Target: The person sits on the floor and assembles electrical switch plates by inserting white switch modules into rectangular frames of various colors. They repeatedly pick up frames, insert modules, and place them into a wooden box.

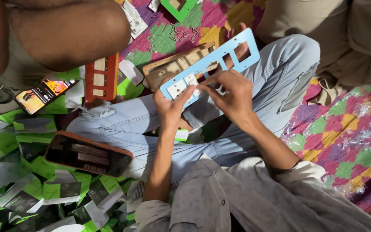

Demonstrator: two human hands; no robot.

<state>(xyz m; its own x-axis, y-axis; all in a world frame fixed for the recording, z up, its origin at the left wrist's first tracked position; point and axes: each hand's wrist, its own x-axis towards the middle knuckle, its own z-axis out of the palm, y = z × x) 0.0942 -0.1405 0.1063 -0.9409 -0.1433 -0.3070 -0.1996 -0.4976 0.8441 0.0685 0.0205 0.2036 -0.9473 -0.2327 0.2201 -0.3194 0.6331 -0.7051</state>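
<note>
The left hand [171, 106] clamps the near end of the blue plate [211, 64], held over the lap; right hand [232, 95] fingers [213, 83] pinch a white switch [190, 80] in its slot. Held by one end only, the plate could tip and the switch pop loose.

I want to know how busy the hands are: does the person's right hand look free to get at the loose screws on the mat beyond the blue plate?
Probably not right now: the right hand is pinching at the blue plate, and the plate lies between it and the screws.
</note>
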